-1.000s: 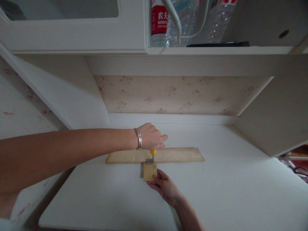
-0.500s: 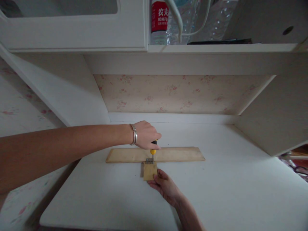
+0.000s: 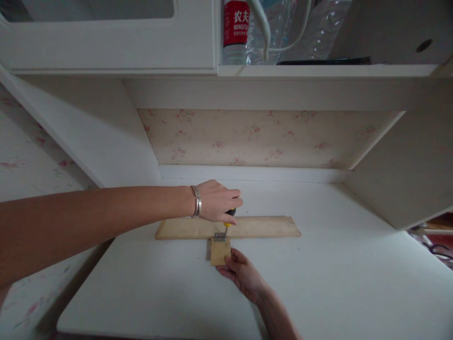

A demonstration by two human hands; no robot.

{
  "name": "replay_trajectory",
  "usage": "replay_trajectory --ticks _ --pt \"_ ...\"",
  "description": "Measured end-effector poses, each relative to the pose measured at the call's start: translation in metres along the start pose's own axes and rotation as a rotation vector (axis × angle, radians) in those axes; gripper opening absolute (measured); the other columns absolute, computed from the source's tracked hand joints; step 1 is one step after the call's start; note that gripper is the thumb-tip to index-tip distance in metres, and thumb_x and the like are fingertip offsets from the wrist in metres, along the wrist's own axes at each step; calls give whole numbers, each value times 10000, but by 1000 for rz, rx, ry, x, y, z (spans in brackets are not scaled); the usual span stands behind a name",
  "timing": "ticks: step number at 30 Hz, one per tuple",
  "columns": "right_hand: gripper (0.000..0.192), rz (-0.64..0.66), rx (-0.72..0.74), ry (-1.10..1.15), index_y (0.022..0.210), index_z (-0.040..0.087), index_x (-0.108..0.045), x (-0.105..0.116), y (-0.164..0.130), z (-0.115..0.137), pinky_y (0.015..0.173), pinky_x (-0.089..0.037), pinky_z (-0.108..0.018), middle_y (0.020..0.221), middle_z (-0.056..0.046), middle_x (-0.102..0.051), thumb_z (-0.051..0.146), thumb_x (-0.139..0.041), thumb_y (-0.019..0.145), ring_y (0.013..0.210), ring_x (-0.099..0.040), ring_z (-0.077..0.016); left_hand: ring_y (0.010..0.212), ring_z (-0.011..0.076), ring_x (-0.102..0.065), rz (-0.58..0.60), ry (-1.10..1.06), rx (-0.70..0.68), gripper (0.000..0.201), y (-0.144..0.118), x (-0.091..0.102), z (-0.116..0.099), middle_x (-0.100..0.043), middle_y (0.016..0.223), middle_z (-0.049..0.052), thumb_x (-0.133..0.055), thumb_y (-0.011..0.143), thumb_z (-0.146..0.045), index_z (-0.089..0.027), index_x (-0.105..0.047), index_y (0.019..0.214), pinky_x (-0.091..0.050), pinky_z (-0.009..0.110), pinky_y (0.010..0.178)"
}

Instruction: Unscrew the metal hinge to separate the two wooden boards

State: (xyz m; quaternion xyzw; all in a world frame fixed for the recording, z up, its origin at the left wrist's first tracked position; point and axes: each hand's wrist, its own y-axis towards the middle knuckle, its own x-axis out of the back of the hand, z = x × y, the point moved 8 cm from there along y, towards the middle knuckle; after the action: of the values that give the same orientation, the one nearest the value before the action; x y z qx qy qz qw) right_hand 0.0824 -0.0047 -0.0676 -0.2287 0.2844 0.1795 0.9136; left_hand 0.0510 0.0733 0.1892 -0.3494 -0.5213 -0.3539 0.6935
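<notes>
My left hand, with a silver bracelet at the wrist, reaches in from the left. Its fingers are wrapped round the black and yellow handle of a screwdriver. The screwdriver's shaft leans slightly and its tip meets a small metal hinge. That hinge lies where a long thin wooden board meets a small square wood piece. From the lower right, my right hand pinches the wood piece at its near right corner, thumb on top and fingers underneath.
The board lies on a white desk. A shelf overhangs the back, with a red-labelled bottle, other clear bottles and a white cable. Side panels bound the desk left and right.
My left hand has shifted slightly right and down, its fingers extending further over the handle. The screwdriver leans more to the right. My right hand and the wood have hardly moved.
</notes>
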Motion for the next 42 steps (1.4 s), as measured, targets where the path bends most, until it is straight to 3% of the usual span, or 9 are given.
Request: replay_trajectory --ticks 5,12,17,23,27,30,33,38,42 --pt "358 3 3 7 1012 174 -578 -2 -1 2 818 -454 -302 1016 -64 -632 360 -677 722 834 -606 -142 812 135 -568 61 -39 -122 278 -3 -5 -9 -510 1129 -23 -575 778 -275 -360 -526 1038 -373 247 566" --pt "312 4 -4 12 1002 179 -576 -2 -2 2 805 -458 -284 1002 -57 -630 345 -652 748 834 -601 -136 774 180 -583 41 -43 39 391 0 -5 5 -561 1023 50 -427 815 -555 -271 -505 1073 -382 276 578" --pt "305 6 -5 8 1016 173 -570 0 0 1 803 -455 -277 1013 -63 -628 329 -641 764 832 -599 -130 793 153 -585 94 -17 -95 294 -3 -8 -7 -540 1110 10 -541 797 -361 -323 -491 1084 -341 253 532" --pt "300 -2 -5 22 1012 175 -576 0 -1 0 808 -454 -273 1020 -60 -627 330 -642 764 829 -596 -124 732 194 -587 50 16 60 406 -1 -3 9 -619 883 46 -381 817 -590 -245 -535 964 -350 280 555" --pt "295 20 1 25 1024 172 -573 -1 -2 0 824 -449 -282 1025 -66 -626 318 -632 774 847 -595 -131 843 173 -580 49 -1 -63 322 -3 1 -3 -549 1116 27 -513 803 -435 -298 -489 1093 -343 257 538" --pt "297 19 5 28 1029 166 -572 0 -1 -1 828 -449 -285 1021 -65 -624 315 -628 779 848 -594 -133 785 162 -587 84 19 -83 243 -3 -4 -4 -580 1019 13 -496 825 -400 -304 -515 1048 -342 252 532" --pt "309 15 4 22 1045 163 -564 2 1 -3 833 -448 -292 1041 -68 -618 311 -624 782 858 -595 -138 735 188 -589 53 33 32 399 -1 -3 6 -601 887 36 -376 828 -576 -258 -529 1015 -360 269 543" --pt "291 27 0 9 1047 159 -559 2 1 -4 833 -447 -290 1045 -72 -619 299 -608 797 852 -596 -132 804 167 -582 59 8 -67 362 -3 -2 -1 -533 1121 30 -496 800 -495 -303 -489 1107 -366 259 549" --pt "277 25 5 16 1038 157 -561 2 1 -3 831 -447 -289 1045 -71 -618 296 -602 802 839 -595 -126 722 163 -585 93 58 -46 287 -2 -10 2 -574 951 28 -416 848 -490 -270 -537 987 -360 266 534"
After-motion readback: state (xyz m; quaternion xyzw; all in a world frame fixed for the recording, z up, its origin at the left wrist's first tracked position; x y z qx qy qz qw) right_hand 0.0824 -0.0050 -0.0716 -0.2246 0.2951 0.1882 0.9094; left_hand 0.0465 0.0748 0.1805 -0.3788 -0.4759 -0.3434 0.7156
